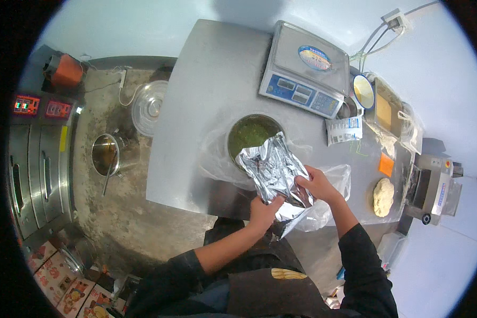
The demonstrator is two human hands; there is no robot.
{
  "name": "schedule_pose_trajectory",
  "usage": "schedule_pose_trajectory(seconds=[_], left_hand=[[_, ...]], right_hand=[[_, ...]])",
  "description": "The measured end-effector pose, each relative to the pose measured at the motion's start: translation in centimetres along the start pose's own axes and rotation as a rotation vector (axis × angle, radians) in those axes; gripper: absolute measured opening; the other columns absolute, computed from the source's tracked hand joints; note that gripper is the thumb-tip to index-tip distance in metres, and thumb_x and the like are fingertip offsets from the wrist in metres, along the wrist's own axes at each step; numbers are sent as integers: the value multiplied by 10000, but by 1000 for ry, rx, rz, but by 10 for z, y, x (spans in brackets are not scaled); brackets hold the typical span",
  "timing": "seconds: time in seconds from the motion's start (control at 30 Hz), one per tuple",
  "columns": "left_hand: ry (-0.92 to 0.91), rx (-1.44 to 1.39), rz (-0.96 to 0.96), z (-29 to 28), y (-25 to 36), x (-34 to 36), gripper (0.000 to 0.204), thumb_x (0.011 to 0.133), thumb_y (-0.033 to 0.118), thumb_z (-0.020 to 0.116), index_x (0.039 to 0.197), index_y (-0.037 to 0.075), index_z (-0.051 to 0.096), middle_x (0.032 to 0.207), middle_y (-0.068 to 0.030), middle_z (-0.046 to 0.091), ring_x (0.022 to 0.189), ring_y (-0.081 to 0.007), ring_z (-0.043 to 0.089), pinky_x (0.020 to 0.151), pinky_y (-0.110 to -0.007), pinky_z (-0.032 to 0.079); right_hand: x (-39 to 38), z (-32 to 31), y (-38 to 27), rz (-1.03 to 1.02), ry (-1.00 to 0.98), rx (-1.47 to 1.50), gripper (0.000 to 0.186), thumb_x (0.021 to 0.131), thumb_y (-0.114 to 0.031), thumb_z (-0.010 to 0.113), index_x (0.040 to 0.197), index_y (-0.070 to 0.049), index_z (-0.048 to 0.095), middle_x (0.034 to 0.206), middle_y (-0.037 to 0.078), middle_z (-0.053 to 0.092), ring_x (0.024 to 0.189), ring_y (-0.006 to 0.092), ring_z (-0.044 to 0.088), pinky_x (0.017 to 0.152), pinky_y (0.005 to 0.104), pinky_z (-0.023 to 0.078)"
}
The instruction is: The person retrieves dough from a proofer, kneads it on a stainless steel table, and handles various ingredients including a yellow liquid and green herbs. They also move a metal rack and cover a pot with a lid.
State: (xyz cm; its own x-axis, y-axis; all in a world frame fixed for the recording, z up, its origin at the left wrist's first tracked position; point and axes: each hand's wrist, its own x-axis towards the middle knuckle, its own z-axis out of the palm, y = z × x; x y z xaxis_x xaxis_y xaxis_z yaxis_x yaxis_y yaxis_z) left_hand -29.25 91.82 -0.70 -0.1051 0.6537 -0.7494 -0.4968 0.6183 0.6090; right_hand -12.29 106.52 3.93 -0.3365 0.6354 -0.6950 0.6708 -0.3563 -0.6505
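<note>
Both my hands grip a crumpled silver foil bag (pixel 270 164) at its near end. My left hand (pixel 264 214) is closed on its lower left side, thumb on top. My right hand (pixel 319 184) is closed on its right side, thumb pressed on the foil. The bag's far end lies over the near right rim of a round metal bowl (pixel 231 139) holding a green mass (pixel 249 132). What the bag contains is hidden. Clear plastic sheeting (pixel 217 159) lies around the bowl, and a clear plastic bag (pixel 334 183) lies beside my right hand.
On the metal table (pixel 196 95), a digital scale (pixel 307 69) stands at the back. To the right are a white packet (pixel 344 130), an enamel mug (pixel 363 91), an orange scraper (pixel 386 165) and a dough lump (pixel 383 197). A metal pot (pixel 127 153) stands on the floor, left of the table.
</note>
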Motion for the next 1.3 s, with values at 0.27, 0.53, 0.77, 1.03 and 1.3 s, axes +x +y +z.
schedule_pose_trajectory(seconds=[0.27, 0.53, 0.77, 1.03, 1.3], left_hand=[[-26, 108, 332, -23, -22, 14, 184, 873, 147, 793, 922, -8, 706, 835, -13, 701, 772, -79, 601, 690, -309, 501], [99, 277, 432, -33, -33, 20, 336, 935, 282, 741, 895, -31, 625, 806, -61, 641, 742, -160, 574, 658, -380, 485], [203, 176, 147, -14, -18, -18, 487, 1005, 430, 628, 1085, -50, 615, 894, -113, 654, 757, -206, 614, 692, -383, 508], [133, -518, -121, 7, -19, -12, 525, 1058, 419, 528, 1324, -33, 546, 1174, -136, 672, 1059, -279, 671, 919, -435, 540], [219, -658, -224, 13, 10, -13, 556, 1033, 395, 549, 1373, -43, 511, 1267, -167, 640, 1140, -308, 646, 992, -450, 515]], right_hand=[[-13, 29, 28, -270, 141, 179, 372, 801, -153, 864, 1100, -27, 682, 836, -11, 625, 733, 84, 522, 684, 266, 463], [-12, 31, 29, -408, 190, -15, 265, 827, -167, 851, 902, -36, 633, 657, -21, 451, 630, 112, 409, 581, 299, 386], [-15, 20, -6, -271, 28, -8, 327, 890, -332, 790, 979, -28, 710, 762, 50, 692, 689, 114, 625, 658, 300, 498], [22, 4, -11, -66, -112, -268, 601, 891, -513, 674, 1046, 66, 724, 948, 219, 746, 883, 320, 721, 820, 437, 536], [38, 14, -17, 48, -39, -111, 563, 903, -472, 680, 1006, 80, 714, 905, 215, 729, 860, 291, 711, 810, 448, 542]])
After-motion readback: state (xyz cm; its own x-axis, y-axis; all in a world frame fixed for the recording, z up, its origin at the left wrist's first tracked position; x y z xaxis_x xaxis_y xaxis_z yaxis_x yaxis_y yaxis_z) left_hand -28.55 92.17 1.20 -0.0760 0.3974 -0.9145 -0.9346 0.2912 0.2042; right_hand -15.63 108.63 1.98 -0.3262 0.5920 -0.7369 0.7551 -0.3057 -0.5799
